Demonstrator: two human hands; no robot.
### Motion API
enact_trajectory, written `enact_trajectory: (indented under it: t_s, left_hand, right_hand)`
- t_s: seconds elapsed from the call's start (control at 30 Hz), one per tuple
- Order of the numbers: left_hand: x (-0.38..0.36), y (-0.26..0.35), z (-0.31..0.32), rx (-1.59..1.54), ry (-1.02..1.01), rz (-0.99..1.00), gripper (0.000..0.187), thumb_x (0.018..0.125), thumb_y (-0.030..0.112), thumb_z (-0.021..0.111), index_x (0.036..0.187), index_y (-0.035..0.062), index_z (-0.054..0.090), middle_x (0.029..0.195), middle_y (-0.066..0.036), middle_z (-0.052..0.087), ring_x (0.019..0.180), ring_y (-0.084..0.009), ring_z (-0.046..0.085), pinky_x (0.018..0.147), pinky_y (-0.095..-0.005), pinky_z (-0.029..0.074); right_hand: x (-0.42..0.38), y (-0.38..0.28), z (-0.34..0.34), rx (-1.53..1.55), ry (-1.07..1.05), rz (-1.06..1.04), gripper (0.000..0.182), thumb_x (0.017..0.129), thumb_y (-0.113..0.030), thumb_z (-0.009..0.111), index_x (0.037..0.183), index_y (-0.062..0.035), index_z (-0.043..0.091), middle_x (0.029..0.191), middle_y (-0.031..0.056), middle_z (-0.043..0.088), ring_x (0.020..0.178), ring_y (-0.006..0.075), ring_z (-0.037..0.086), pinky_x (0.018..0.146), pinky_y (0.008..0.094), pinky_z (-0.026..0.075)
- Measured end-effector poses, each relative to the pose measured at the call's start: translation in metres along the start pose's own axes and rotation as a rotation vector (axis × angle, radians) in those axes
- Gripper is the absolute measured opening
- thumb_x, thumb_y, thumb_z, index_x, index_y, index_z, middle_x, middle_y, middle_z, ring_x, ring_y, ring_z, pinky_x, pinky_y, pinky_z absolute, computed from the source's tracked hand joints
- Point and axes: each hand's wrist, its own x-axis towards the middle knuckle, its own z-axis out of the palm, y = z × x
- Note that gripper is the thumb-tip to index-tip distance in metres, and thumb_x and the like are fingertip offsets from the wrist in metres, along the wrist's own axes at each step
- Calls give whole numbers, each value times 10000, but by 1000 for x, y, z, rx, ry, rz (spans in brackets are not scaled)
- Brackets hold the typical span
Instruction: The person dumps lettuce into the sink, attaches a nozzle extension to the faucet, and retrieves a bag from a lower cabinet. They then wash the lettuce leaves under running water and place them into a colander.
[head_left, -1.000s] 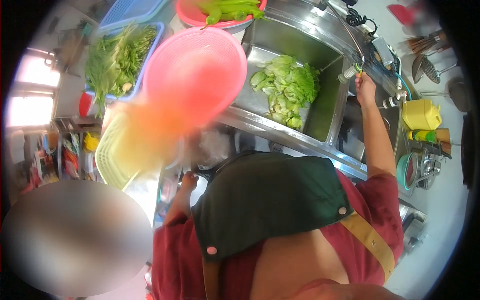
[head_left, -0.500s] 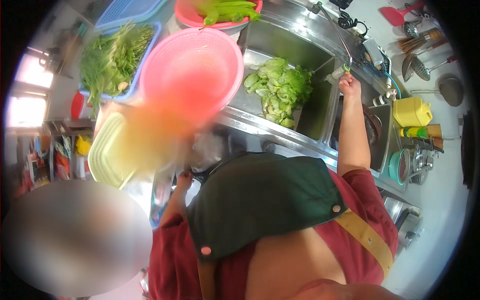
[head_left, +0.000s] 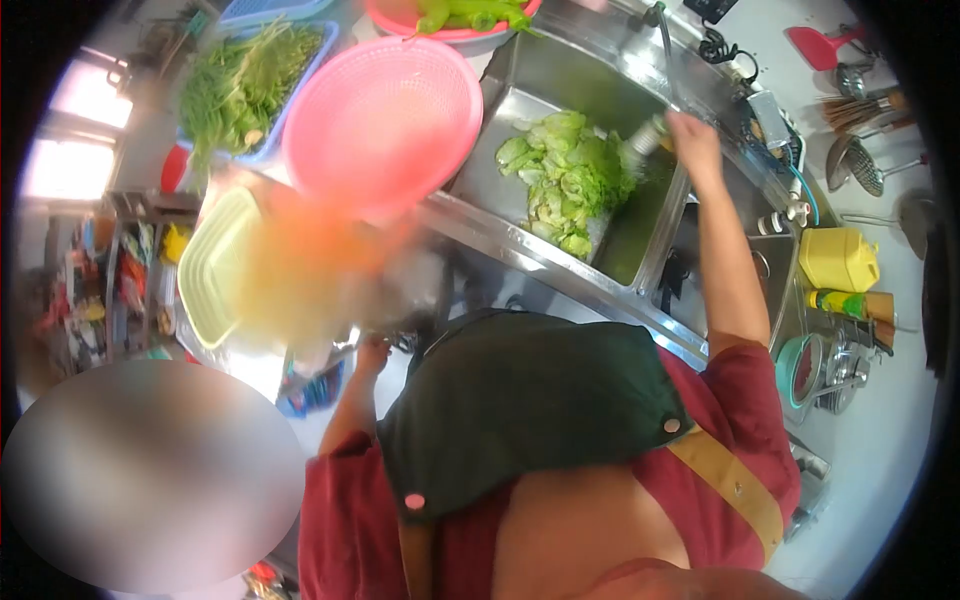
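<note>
My right hand [head_left: 693,140] is closed around the end of the faucet [head_left: 664,70], whose pale nozzle [head_left: 646,137] points down over the sink. Leafy green lettuce [head_left: 570,180] lies in a heap in the metal sink basin [head_left: 508,115], left of the nozzle. Low at my left side, beside the apron [head_left: 530,400], hangs my left hand [head_left: 373,352] with its fingers curled in. It is small in view, and I see nothing in it.
A pink colander [head_left: 385,120] stands left of the sink, with a blue basket [head_left: 325,60] of greens [head_left: 245,90] and a red basin of green peppers [head_left: 475,14] behind. A pale green basket [head_left: 205,270] is at left, a yellow jug [head_left: 838,260] at right. An orange blur covers part of the left.
My right hand and the nozzle have swung left, closer to the lettuce. The view has shifted slightly. My left hand stays low at my side.
</note>
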Motion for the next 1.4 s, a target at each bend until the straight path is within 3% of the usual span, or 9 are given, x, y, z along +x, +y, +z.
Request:
enact_trajectory:
  t_s: [0.07,0.3,0.4,0.53,0.77,0.87,1.03,1.07,1.4]
  left_hand:
    - [-25,-26,17,327,38,260,249,712,147,649,904,14,563,750,-127,590,697,-251,586,662,-349,473]
    - [-138,-65,52,118,244,10,323,731,193,624,976,-6,559,895,-167,618,859,-289,590,758,-358,467]
    - [-179,-180,79,56,388,18,334,721,233,621,926,-27,578,914,-193,603,872,-313,581,761,-381,465]
    - [-263,-258,99,20,422,-257,295,725,250,627,858,-10,592,867,-184,610,826,-323,589,716,-386,471]
    - [-390,-301,62,-21,624,-607,261,743,232,617,868,5,591,904,-191,613,853,-325,591,723,-405,471]
    - [-450,-389,27,-73,881,-691,304,747,216,600,955,-5,594,941,-210,604,899,-352,572,791,-414,454]
    - [-595,-524,-63,-58,1379,-976,401,750,151,549,1120,8,488,1194,-216,453,1124,-359,419,943,-428,359]
    - [-616,-554,-82,-122,1463,-1129,360,773,110,504,1118,10,473,1231,-193,414,1107,-346,440,917,-431,381]
    - [-751,-739,-87,-5,730,-1544,264,835,187,475,1075,98,539,1128,-100,531,941,-258,592,748,-394,479]
  right_hand:
    - [0,-38,30,-130,40,-136,347,831,-372,513,918,-64,646,818,176,625,787,326,601,712,360,453]
    - [-10,2,76,758,206,-39,306,917,-215,423,1078,13,548,1007,119,606,939,189,564,815,287,425]
    - [-69,40,111,459,239,-256,150,897,-124,462,919,7,533,879,89,565,795,166,512,762,280,420]
    - [-192,-43,134,346,-295,-545,126,798,-82,557,907,-23,535,926,129,539,886,277,514,804,343,403]
    - [-363,-168,205,434,-602,-967,174,730,-70,605,893,-40,554,976,140,530,938,324,501,812,386,402]
    - [-471,-198,245,439,-642,-1105,220,736,-67,592,952,-31,577,982,150,542,968,309,502,850,380,399]
    - [-665,-204,314,458,-1287,-1088,195,735,13,554,924,12,505,1011,150,471,939,257,482,761,316,412]
    - [-694,-214,324,465,-1205,-1472,234,722,6,565,949,-8,506,1071,140,461,938,253,486,712,308,420]
    - [-849,-315,325,39,-1681,-1394,173,733,9,558,902,-25,538,946,126,490,753,236,541,637,307,470]
